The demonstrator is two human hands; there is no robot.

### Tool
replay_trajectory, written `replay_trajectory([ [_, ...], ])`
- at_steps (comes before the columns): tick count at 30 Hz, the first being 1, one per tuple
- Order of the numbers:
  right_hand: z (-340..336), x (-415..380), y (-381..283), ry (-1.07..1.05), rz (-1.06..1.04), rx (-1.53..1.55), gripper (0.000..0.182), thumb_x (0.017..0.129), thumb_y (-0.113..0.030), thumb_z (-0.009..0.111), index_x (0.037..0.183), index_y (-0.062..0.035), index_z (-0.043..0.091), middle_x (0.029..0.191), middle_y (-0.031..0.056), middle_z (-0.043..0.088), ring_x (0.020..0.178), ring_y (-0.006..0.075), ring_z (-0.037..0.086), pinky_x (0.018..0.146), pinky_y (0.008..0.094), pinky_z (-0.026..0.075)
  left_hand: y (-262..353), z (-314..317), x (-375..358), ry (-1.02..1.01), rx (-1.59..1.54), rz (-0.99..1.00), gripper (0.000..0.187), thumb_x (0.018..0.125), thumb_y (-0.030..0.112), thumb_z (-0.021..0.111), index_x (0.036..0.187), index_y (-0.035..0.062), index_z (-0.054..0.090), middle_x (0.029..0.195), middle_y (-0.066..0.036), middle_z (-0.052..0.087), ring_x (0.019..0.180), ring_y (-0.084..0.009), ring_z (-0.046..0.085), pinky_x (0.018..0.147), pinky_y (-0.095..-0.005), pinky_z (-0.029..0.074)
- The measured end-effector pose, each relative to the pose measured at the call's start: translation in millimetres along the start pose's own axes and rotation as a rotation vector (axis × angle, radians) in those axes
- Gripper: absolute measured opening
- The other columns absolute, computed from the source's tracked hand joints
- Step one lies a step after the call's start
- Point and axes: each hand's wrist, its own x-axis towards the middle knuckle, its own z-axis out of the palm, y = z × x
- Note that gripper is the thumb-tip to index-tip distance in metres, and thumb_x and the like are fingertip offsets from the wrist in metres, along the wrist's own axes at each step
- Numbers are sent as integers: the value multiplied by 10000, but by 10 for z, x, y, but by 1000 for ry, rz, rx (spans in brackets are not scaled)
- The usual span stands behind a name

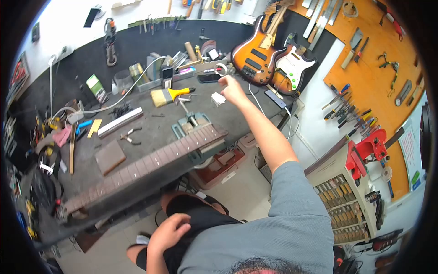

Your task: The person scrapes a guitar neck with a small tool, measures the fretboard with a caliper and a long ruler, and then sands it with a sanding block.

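Note:
My right hand (232, 90) reaches out over the back of the bench, its fingers curled beside a dark phone (209, 78) and just below a roll of tape (221, 69). Whatever those fingers hold, if anything, is hidden. Down by my lap hangs my left hand (169, 232), empty, with the thumb apart from the loosely bent fingers. Between my hands and the bench a guitar neck (146, 164) with a fretted board lies along the front edge, near its right end on a green vise (191, 125). White paper scraps (218, 98) lie below my right hand.
A yellow-handled brush (171, 95), pliers (131, 136), a flat brown block (110, 157) and a long pale bar (120, 122) lie on the workbench. A sunburst electric guitar (256, 57) leans at the back right. A tool rack (340, 196) stands at right.

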Motion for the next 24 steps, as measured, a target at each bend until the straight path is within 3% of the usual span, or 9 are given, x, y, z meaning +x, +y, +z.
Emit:
replay_trajectory([
  [2,-291,301,-58,203,5,-19,309,907,47,585,1152,3,768,1100,206,800,1080,363,779,971,449,610,213,-234,82,-91,-120,15,334,1078,191,763,1357,9,732,1288,-174,758,1178,-303,758,1015,-404,599],
  [6,-1042,994,255,560,91,-173,219,952,-47,647,1120,-27,785,1091,194,808,1063,340,790,958,447,610,577,-554,495,-277,-251,-62,360,1114,236,747,1394,10,731,1320,-133,762,1219,-265,741,1075,-395,585],
  [10,-2219,1670,784,651,352,-82,250,965,-141,693,1164,-31,797,1129,186,821,1086,331,787,992,442,603,1139,-687,1071,-486,-273,-191,396,1149,225,713,1474,2,673,1380,-81,743,1327,-175,666,1162,-336,514],
  [13,-3097,2202,1265,630,440,-177,387,938,-181,770,1279,3,785,1186,196,817,1143,349,774,1038,431,588,2005,-847,1410,-435,-103,-301,448,1133,392,731,1474,107,680,1338,-178,764,1287,-265,712,1117,-425,554],
  [15,-3679,2668,1556,618,402,-325,446,925,-212,788,1318,-3,788,1202,224,813,1184,408,766,1072,462,581,2532,-893,1670,-376,-91,-353,411,1139,358,728,1454,97,682,1306,-158,775,1258,-249,717,1080,-412,562],
  [16,-3892,2876,1578,679,440,-422,470,924,-237,790,1335,-8,791,1329,271,770,1274,444,730,1111,479,566,2735,-892,1759,-340,-86,-382,393,1142,340,726,1443,92,683,1290,-148,780,1244,-241,720,1061,-406,567],
  [19,-4570,3511,1593,676,444,-421,502,941,-250,769,1389,-22,767,1535,288,643,1422,456,634,1209,497,509,2535,-680,1969,-242,-351,-468,330,1155,304,705,1398,80,693,1249,-97,787,1170,-198,723,989,-356,578],
  [20,-4712,3692,1636,703,420,-442,501,946,-233,751,1400,-20,761,1524,287,649,1420,458,633,1215,501,505,2667,-703,2054,-235,-378,-496,292,1164,286,688,1369,78,696,1232,-66,784,1129,-166,717,940,-324,575],
  [24,-4883,4112,1833,819,417,-592,482,951,-169,684,1397,-4,760,1476,286,677,1395,469,641,1214,510,507,3054,-707,2265,-141,-233,-401,314,1157,295,694,1381,76,703,1242,-93,789,1160,-228,727,991,-379,578],
])
